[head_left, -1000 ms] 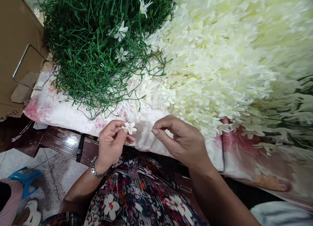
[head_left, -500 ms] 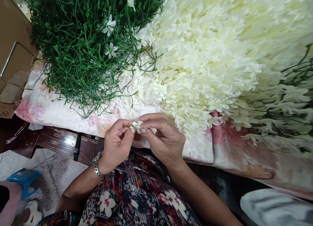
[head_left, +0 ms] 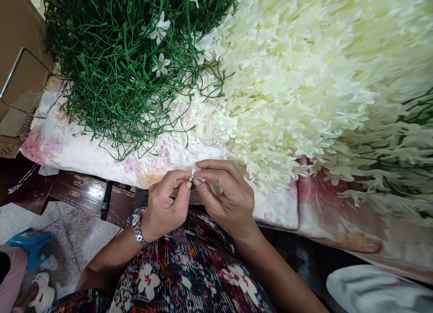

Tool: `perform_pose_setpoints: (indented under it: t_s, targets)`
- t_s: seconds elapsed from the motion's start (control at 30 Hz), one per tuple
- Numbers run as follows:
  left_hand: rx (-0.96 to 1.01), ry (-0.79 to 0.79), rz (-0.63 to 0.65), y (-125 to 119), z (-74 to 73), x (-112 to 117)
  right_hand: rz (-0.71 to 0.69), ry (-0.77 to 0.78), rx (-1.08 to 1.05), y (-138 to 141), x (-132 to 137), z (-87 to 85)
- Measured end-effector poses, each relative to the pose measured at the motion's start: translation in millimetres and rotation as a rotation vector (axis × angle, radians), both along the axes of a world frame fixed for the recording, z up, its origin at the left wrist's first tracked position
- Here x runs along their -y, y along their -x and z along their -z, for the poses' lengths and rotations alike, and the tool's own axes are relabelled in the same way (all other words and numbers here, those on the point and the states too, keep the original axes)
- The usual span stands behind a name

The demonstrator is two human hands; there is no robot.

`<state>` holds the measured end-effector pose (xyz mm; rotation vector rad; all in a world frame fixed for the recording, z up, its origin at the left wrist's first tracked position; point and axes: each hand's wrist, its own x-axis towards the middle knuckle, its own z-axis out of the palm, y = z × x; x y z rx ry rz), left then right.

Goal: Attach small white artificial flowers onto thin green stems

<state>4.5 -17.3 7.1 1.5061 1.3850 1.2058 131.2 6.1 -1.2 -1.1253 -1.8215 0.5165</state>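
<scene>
My left hand (head_left: 167, 204), with a metal watch on its wrist, pinches a small white artificial flower (head_left: 194, 175) between thumb and fingertips. My right hand (head_left: 225, 195) meets it from the right, fingers pinched on the same flower, which is mostly hidden between them. Both hands hover over my lap at the near edge of a floral cloth (head_left: 81, 157). Just behind them lie a big heap of cream-white flower pieces (head_left: 304, 78) and a tangle of green plastic stems (head_left: 115, 69) with a few white flowers on it.
A cardboard box (head_left: 16, 38) with a metal wire handle stands at the left. A dark wooden edge (head_left: 84, 193) runs under the cloth. On the tiled floor at lower left are a blue stool (head_left: 30, 243) and another person's foot. A white bag (head_left: 379, 295) lies at lower right.
My right hand has moved left and closed onto the flower that my left hand held alone a second ago. The flower is now almost covered by the fingertips.
</scene>
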Motion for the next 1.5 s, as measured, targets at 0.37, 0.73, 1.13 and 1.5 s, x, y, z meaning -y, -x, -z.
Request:
perform_pose_setpoints:
  t_s: [0.37,0.73,1.13,1.5]
  targets:
    - [0.328,0.124,0.084,2,4.8,-2,-0.023,0.25,-0.406,4,7,1.9]
    - [-0.085,-0.224,0.056,1,-1.1,-7,-0.074,0.069,-0.091,-4,7,0.8]
    - [0.04,-0.098,0.071,-10,0.5,-13,-0.041,0.108,-0.099,-9,4,1.9]
    - [-0.051,-0.116,0.187,-9,-5.2,-15,-0.017,0.115,-0.15,-15,3,3.3]
